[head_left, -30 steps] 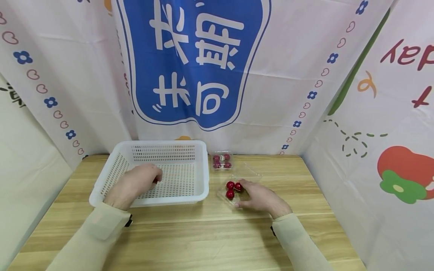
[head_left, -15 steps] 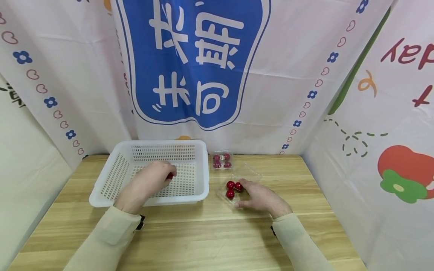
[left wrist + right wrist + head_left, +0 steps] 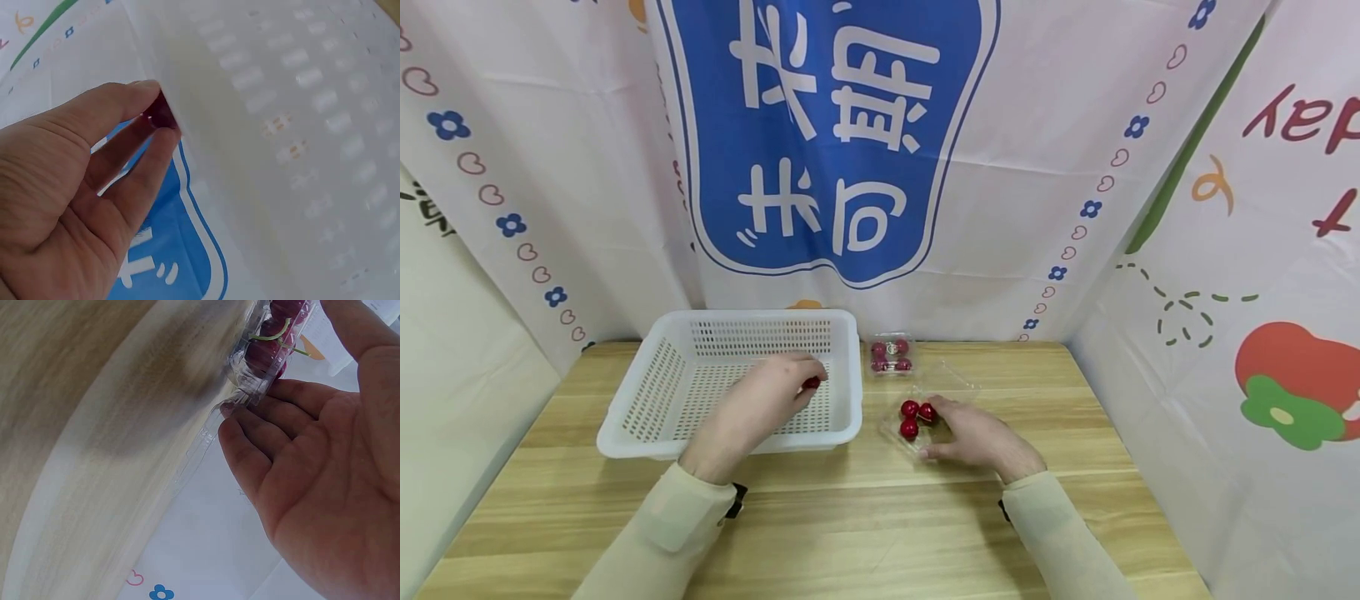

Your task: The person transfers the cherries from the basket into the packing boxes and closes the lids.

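Between its thumb and fingertips my left hand (image 3: 760,396) pinches a dark red cherry (image 3: 160,112), over the right part of a white perforated basket (image 3: 853,375). The basket's wall fills the right of the left wrist view. My right hand (image 3: 977,437) holds the right side of an opened clear plastic box (image 3: 891,432), thumb at the near corner and fingers at the far side. Three cherries (image 3: 909,428) show in that box. Green stems (image 3: 272,336) are visible on them in the right wrist view. The box's raised clear lid (image 3: 953,377) leans out behind.
Behind the opened box, right of the basket, stands a closed clear box (image 3: 892,354) with several cherries. Everything stands on a wooden table (image 3: 865,533). A printed cloth (image 3: 1000,208) hangs along the table's back edge.
My left hand has moved right across the basket, carrying the cherry toward its right wall. The right hand and the boxes have stayed in place.
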A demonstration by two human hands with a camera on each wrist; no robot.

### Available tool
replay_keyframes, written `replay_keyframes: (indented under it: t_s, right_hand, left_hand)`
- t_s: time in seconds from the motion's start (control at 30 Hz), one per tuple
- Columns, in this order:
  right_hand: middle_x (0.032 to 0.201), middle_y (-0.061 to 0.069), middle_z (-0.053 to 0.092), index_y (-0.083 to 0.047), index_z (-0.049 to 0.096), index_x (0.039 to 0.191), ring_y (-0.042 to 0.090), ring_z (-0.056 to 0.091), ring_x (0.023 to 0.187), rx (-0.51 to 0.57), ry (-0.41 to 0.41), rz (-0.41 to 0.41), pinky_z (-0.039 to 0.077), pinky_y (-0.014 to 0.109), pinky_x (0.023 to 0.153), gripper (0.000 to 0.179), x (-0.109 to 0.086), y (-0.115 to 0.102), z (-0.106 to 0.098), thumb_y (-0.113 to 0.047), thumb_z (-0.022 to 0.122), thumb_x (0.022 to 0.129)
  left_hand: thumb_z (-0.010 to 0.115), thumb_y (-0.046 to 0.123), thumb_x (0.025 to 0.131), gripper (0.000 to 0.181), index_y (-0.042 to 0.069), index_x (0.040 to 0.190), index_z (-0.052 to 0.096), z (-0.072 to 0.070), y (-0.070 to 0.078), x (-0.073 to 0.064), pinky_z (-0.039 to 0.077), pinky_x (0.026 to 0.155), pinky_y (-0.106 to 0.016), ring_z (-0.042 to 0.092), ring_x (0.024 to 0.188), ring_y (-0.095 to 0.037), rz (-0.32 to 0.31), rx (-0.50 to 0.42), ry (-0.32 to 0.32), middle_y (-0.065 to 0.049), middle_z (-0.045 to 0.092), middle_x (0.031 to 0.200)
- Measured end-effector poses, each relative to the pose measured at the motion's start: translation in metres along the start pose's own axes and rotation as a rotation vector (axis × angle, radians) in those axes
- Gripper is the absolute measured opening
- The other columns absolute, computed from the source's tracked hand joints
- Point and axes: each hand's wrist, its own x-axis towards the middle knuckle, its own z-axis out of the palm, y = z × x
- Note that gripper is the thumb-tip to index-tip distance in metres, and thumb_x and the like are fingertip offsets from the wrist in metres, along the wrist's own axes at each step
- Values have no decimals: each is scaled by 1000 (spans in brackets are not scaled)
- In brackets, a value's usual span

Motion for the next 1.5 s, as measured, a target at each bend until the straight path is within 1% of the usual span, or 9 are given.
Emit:
replay_keyframes:
  t_s: [0.13,0.23,0.43,0.67,0.77,0.9,1.07,1.3,1.5]
  right_hand:
    - [182,25,51,1,46,177,48,55,167,-1,4,-6,46,63,141,102,0,0,-1,-50,93,101]
    - [182,25,51,1,46,177,48,55,167,-1,5,-10,46,63,141,102,0,0,-1,-49,93,102]
    - [182,25,50,2,46,177,48,54,168,1,1,-14,45,63,141,101,0,0,-1,-49,92,102]
    - [182,26,50,1,45,177,48,54,168,7,0,-15,45,63,141,104,0,1,-1,-52,92,101]
    - [181,27,51,1,45,177,48,54,167,14,0,-22,46,64,141,105,0,1,-1,-52,93,101]
    - [180,27,53,1,46,177,48,56,166,15,3,-29,47,63,140,104,0,2,-1,-53,93,101]
    - [181,24,53,-1,47,177,45,56,166,17,4,-31,47,62,140,104,0,2,-1,-55,92,101]
    - [178,21,58,-4,48,177,44,60,164,28,8,-43,49,63,139,101,1,2,-1,-53,92,101]
    - [173,20,64,-6,51,176,42,65,159,41,20,-62,52,62,136,95,0,1,-1,-50,93,102]
  left_hand:
    - [86,-4,102,16,4,116,86,5,11,5,74,98,-44,83,108,-27,15,-28,10,-11,86,115]
    - [85,-2,103,16,4,118,86,8,19,8,73,101,-45,83,112,-28,17,-32,4,-11,87,118]
    - [84,-1,105,16,6,120,86,15,35,13,73,102,-44,82,113,-26,34,-51,-3,-8,86,118]
    - [82,4,108,17,9,125,86,26,55,22,73,105,-43,84,116,-27,24,-86,-51,-8,87,124]
    - [82,5,109,17,10,124,86,32,62,24,73,106,-42,84,117,-26,34,-102,-57,-7,86,125]
    - [83,4,108,14,10,121,86,42,70,27,73,105,-41,84,116,-26,57,-114,-49,-7,87,124]
    - [83,5,108,16,9,123,85,54,79,30,71,109,-42,83,121,-27,77,-108,-53,-7,86,128]
    - [83,8,109,15,9,123,85,74,91,31,73,103,-39,83,115,-24,114,-95,-53,-6,85,123]
    - [81,7,110,16,9,125,85,91,102,30,74,100,-36,85,116,-26,107,-86,-53,-7,86,126]
